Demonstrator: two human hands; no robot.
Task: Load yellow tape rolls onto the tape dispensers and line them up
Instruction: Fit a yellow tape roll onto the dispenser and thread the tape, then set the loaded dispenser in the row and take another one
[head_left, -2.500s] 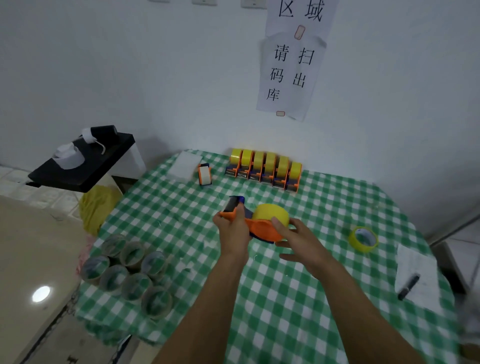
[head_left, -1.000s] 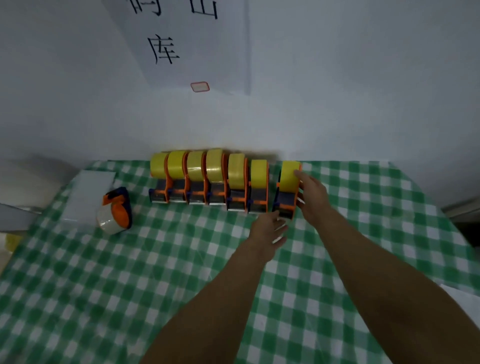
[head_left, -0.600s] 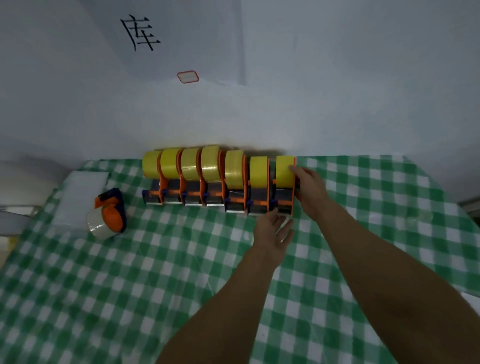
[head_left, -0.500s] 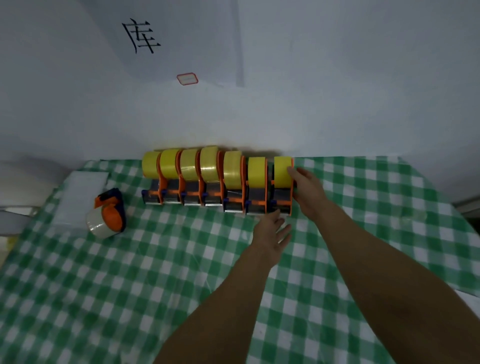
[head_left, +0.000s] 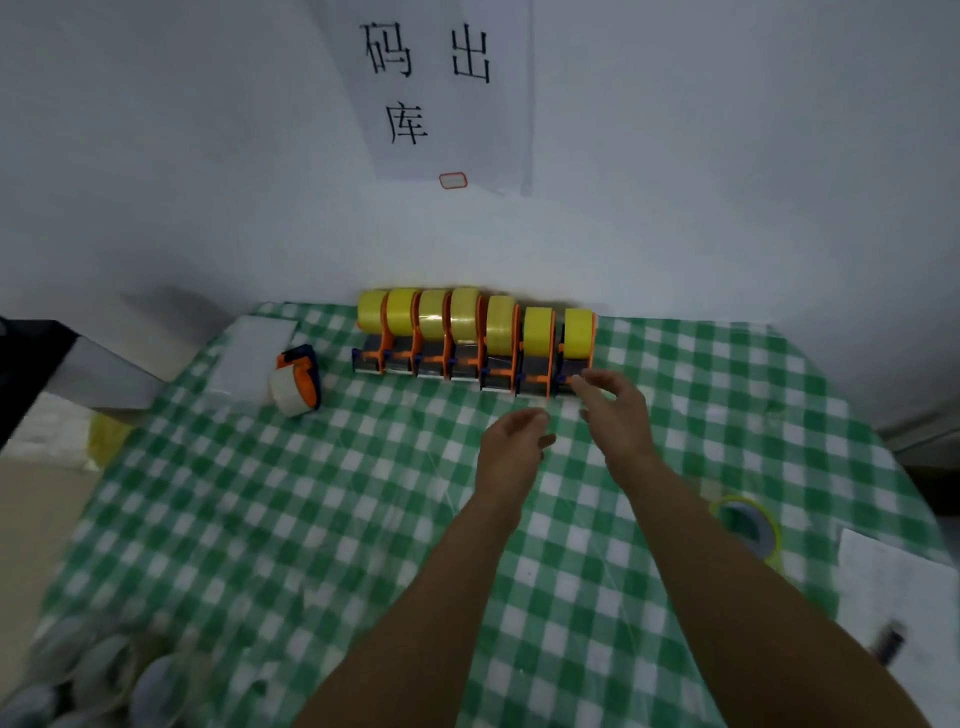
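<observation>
Several orange tape dispensers loaded with yellow rolls stand side by side in a row against the wall at the table's far edge. The rightmost dispenser closes the row. My right hand hovers just in front of it, fingers relaxed, holding nothing. My left hand is lower and to the left over the cloth, loosely curled and empty. A loose yellow tape roll lies flat at the right.
An orange dispenser with a clear roll lies left of the row beside a white pad. Several clear tape rolls sit at the near left corner. White paper with a black pen lies at the right edge.
I carried the loaded dispenser to the row's right end and pushed it in line. Both hands have now let go and drawn back toward me; the view pulled back.
</observation>
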